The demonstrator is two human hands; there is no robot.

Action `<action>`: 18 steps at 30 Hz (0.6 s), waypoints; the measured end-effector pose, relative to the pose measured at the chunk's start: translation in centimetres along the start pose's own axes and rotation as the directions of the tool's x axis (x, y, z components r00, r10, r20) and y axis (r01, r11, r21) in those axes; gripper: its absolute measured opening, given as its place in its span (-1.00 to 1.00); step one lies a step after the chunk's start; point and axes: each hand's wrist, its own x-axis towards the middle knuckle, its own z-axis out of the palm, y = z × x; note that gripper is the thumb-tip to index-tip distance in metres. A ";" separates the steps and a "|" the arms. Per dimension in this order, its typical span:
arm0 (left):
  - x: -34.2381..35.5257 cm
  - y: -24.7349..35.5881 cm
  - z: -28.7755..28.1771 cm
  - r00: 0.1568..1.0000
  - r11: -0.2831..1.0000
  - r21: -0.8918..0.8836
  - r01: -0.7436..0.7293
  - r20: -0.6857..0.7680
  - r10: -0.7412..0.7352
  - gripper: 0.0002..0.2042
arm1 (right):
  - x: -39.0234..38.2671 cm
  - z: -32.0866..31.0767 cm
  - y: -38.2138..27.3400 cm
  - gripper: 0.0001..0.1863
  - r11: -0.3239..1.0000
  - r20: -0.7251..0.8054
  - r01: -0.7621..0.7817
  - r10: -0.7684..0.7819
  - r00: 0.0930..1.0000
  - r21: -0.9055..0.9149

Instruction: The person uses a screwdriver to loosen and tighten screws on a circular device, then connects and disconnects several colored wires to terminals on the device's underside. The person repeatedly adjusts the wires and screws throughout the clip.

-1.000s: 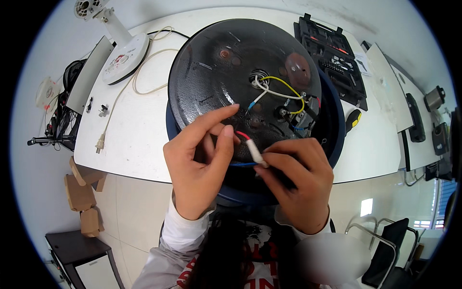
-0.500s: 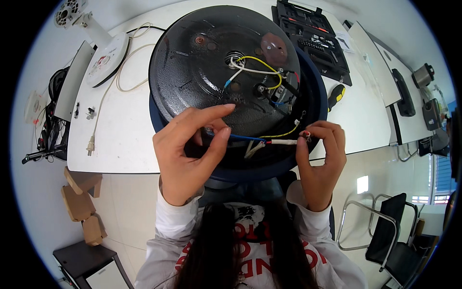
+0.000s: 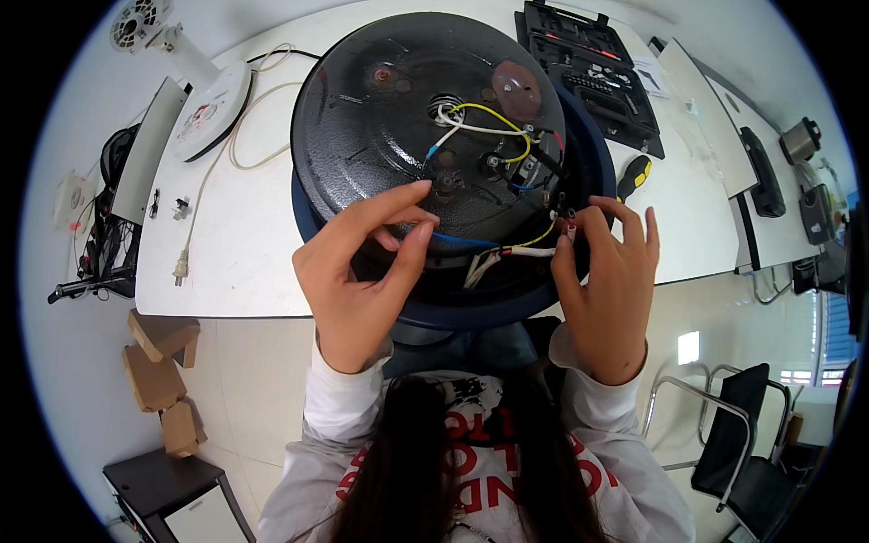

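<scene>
Appliance base (image 3: 398, 118): dark metal, rough pebbled finish w/ dull sheen, rust-brown patches. Wires (image 3: 480, 122): smooth plastic insulation, yellow, white, blue. Table (image 3: 235, 244): white, smooth, matt. Tool case (image 3: 588, 63) at far right edge: black matt plastic. Screwdriver (image 3: 634, 176) handle: glossy yellow/black plastic. Sleeves (image 3: 339, 398): white cloth. Blocks (image 3: 154, 376) on floor: raw wood.

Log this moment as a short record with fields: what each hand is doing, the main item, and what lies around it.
main item: round black appliance base, upside down on the white table, wiring exposed
left hand: pinches the blue wire at the base's near edge
right hand: fingertips hold the yellow wire near a small red connector
loose end: white sleeved wires between the hands
right of base: open black tool case, yellow-and-black screwdriver
left of base: white cord with plug
</scene>
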 end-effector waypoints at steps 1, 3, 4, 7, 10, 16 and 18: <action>0.1 0.1 0.0 1.000 1.000 -0.001 0.010 0.005 -0.010 -0.68 | 0.1 0.1 0.1 -0.92 0.998 -0.005 -0.009 0.010 1.000 0.060; 0.2 0.2 -0.1 0.999 0.999 0.016 0.029 0.019 -0.029 -0.68 | 0.0 0.5 0.2 -0.93 0.983 -0.012 -0.022 0.025 1.000 0.180; 0.2 0.2 -0.2 0.999 0.999 0.024 0.038 0.026 -0.038 -0.68 | -0.2 0.7 0.3 -0.92 0.968 -0.009 -0.033 0.037 0.999 0.250; 0.2 0.1 -0.1 0.997 0.998 0.004 0.066 0.036 -0.066 -0.69 | -0.5 1.1 0.5 -0.87 0.910 -0.008 -0.032 0.039 0.999 0.414; 0.2 0.2 -0.1 0.995 0.998 0.037 0.052 0.081 -0.055 -0.70 | -0.4 0.9 0.4 -0.83 0.871 0.008 0.001 -0.006 1.000 0.491; 0.1 0.0 -0.1 0.988 0.987 0.163 -0.005 0.150 -0.019 -0.72 | -0.3 0.4 -0.5 -0.79 0.680 0.076 -0.058 0.003 0.997 0.731; 0.5 0.3 0.0 0.990 0.976 0.215 -0.018 0.137 -0.012 -0.73 | 0.2 0.5 -0.4 -0.77 0.669 0.001 0.032 -0.048 0.999 0.742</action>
